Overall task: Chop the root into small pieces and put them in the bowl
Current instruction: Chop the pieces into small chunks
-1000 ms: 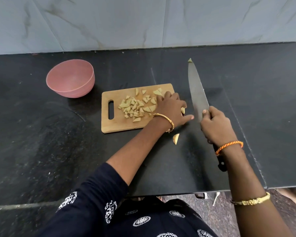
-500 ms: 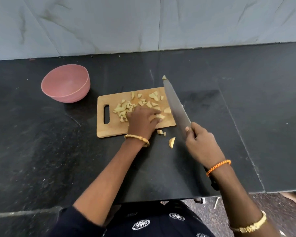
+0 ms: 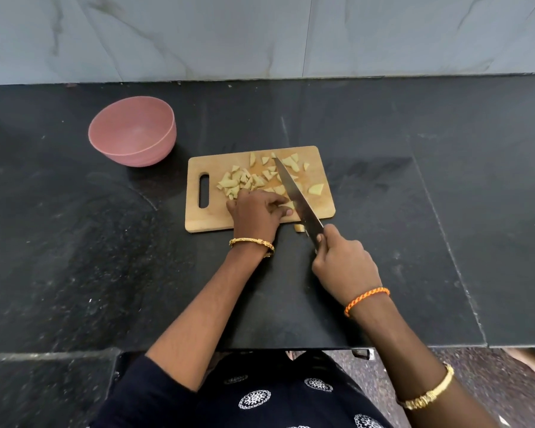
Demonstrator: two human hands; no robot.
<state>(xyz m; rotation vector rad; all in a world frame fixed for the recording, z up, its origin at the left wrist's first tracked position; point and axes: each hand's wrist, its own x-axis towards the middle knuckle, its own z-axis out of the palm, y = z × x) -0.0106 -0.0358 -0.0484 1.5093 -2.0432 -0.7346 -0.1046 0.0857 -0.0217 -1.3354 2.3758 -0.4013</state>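
Several pale yellow root pieces (image 3: 244, 180) lie scattered on the wooden cutting board (image 3: 322, 208). My left hand (image 3: 255, 214) rests on the board's near edge, fingers curled around a root piece (image 3: 286, 206) beside the blade. A large knife (image 3: 295, 196) lies diagonally across the board, and my right hand (image 3: 343, 264) grips its handle just off the board's front right. One larger piece (image 3: 316, 189) sits right of the blade. A small piece (image 3: 298, 227) lies on the counter by the board's front edge. The pink bowl (image 3: 132, 131) stands back left, nothing visible inside.
The black stone counter (image 3: 414, 227) stretches wide on both sides, with a seam running diagonally on the right. A grey marbled wall (image 3: 260, 35) rises behind it. The counter's front edge is close to my body.
The knife has swung left from beside the board to lie across it. My left hand drew back to the board's near edge and now holds a piece by the blade.
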